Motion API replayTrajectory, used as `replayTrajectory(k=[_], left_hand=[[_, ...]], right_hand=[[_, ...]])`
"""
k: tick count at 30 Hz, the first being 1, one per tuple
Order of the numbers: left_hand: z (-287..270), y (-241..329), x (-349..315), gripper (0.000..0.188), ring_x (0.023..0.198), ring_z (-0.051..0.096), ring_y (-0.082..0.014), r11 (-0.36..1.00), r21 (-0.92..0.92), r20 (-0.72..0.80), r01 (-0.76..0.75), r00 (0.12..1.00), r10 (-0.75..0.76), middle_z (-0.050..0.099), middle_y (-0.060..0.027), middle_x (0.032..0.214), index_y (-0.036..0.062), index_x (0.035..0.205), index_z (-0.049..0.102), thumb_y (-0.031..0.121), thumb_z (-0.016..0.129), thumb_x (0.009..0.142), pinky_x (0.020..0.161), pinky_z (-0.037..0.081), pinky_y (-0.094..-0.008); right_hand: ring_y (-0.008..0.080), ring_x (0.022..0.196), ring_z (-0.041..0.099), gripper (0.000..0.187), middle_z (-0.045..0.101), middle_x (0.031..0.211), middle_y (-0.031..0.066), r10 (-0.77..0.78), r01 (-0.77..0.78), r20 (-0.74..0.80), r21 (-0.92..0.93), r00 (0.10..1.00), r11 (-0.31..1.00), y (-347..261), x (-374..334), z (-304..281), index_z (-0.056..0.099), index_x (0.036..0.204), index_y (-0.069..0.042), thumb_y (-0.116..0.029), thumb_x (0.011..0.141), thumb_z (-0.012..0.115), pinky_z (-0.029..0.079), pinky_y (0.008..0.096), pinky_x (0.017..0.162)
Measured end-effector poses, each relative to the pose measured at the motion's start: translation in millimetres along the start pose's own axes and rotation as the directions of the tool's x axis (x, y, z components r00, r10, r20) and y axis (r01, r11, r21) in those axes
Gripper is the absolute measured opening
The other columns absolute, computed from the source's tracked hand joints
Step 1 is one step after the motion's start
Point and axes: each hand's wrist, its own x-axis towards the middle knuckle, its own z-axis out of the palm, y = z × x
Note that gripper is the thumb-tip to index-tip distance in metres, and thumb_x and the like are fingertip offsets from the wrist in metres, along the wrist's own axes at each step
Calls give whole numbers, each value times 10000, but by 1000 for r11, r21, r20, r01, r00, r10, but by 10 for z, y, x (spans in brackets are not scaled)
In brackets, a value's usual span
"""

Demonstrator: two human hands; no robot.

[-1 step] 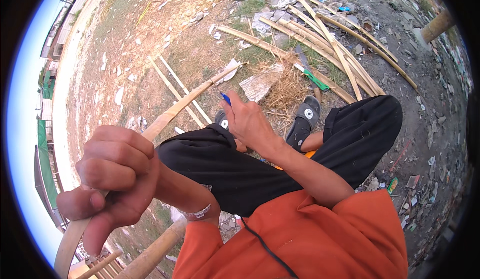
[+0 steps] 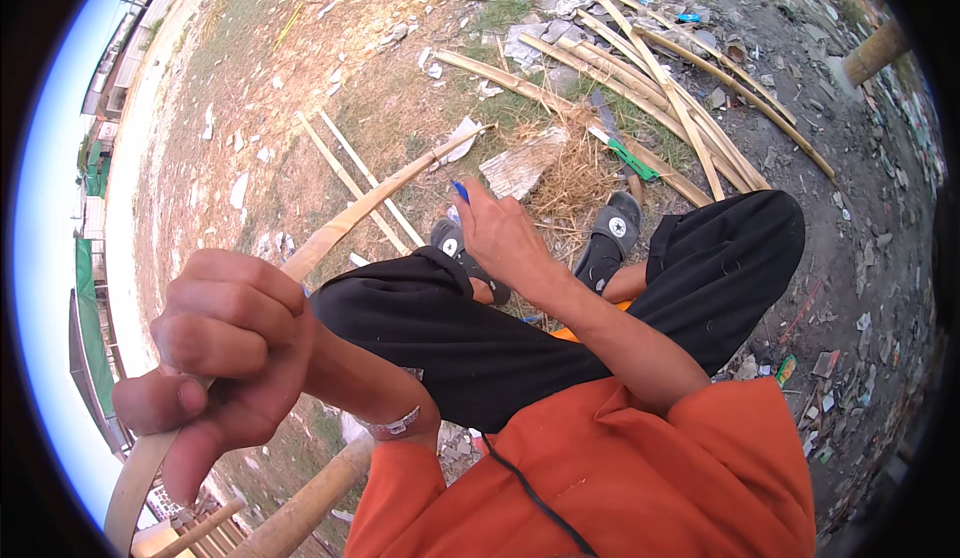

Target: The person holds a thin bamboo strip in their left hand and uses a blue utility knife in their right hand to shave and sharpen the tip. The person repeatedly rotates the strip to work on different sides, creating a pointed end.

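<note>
My left hand [image 2: 235, 343] is closed round a long, pale bamboo strip [image 2: 352, 216]. The strip runs from the lower left, through my fist, and out over the ground to a thin tip at the upper middle. My right hand [image 2: 508, 243] is closed on a slim blue object [image 2: 460, 192]. Only its short blue end shows past my fingers, so its kind is hidden. That hand is held to the right of the strip's far part, apart from it, in front of my knees.
Split bamboo strips [image 2: 650, 93] lie piled at the upper right. Nearby are a green tool [image 2: 635, 161], straw-like shavings [image 2: 575, 183] and a flat pale slab [image 2: 523, 165]. Two thin strips [image 2: 350, 180] lie beyond my left knee. A bamboo pole [image 2: 305, 503] stands at lower left.
My right hand has drawn back slightly to the right, away from the bamboo strip, with the blue object still in it. The left hand and strip stay nearly still.
</note>
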Motion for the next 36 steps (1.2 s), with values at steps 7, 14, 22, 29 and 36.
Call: replayTrajectory(k=[7, 14, 22, 29, 36], left_hand=[[127, -15, 15, 476, 312, 235, -55, 997, -78, 3, -27, 1000, 27, 301, 27, 492, 92, 920, 466, 562, 398, 885, 286, 202, -213], [128, 4, -22, 473, 312, 235, -49, 997, -73, 1, -25, 1000, 25, 292, 29, 485, 87, 910, 465, 555, 403, 886, 286, 203, -209], [108, 1, -10, 486, 318, 217, -56, 997, -69, -2, -21, 1000, 21, 278, 30, 489, 87, 912, 466, 564, 376, 893, 293, 204, -212], [30, -17, 14, 500, 325, 216, -61, 998, -45, -9, -39, 999, 38, 270, 25, 487, 88, 918, 463, 576, 354, 895, 297, 195, -223], [19, -3, 17, 470, 306, 278, -75, 999, -24, 17, -30, 999, 31, 348, 0, 497, 82, 935, 442, 548, 397, 891, 291, 262, -223]], right_hand=[[446, 586, 572, 181, 525, 529, 244, -86, 81, 49, 88, 995, 993, -575, -242, -293, 459, 920, -8, -187, 903, 482, 451, 510, 546], [428, 531, 548, 157, 511, 525, 245, -108, 110, -36, 42, 993, 993, -330, -226, -138, 450, 898, -9, -160, 906, 491, 401, 506, 462], [454, 571, 567, 174, 544, 563, 261, 23, -23, 9, -29, 1000, 999, -103, -115, -5, 448, 919, -17, -191, 910, 465, 453, 526, 521], [470, 569, 545, 186, 523, 553, 274, 33, -35, -60, -37, 998, 999, 310, 95, 228, 454, 921, -15, -201, 913, 469, 423, 529, 503], [474, 609, 563, 207, 545, 587, 276, 101, -109, -67, -112, 993, 988, 830, 258, 472, 447, 915, -18, -225, 922, 441, 442, 534, 544]])
